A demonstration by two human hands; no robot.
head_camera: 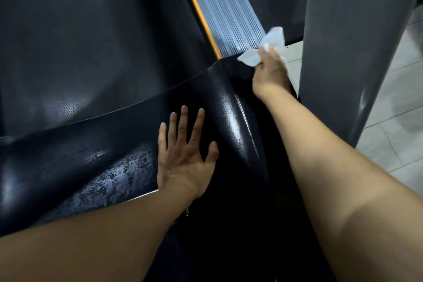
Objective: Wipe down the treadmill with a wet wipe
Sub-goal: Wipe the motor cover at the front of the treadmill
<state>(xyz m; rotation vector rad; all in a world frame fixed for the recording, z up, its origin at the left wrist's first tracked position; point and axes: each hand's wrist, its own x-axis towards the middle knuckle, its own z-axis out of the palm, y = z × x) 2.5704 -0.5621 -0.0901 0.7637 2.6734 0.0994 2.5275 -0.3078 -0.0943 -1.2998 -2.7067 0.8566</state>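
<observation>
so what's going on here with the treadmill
A person is wiping down a treadmill. Their right hand grips a crumpled white wet wipe at the near end of the ribbed grey side rail, where it meets the glossy black motor cover. The left hand rests flat, fingers spread, on that cover, which shows damp streaks beside it. The dark running belt lies to the left of the rail's yellow stripe.

Dim indoor light, soft glare patches on the glossy black cover (238, 119), wide-angle bending at edges, slight blur
</observation>
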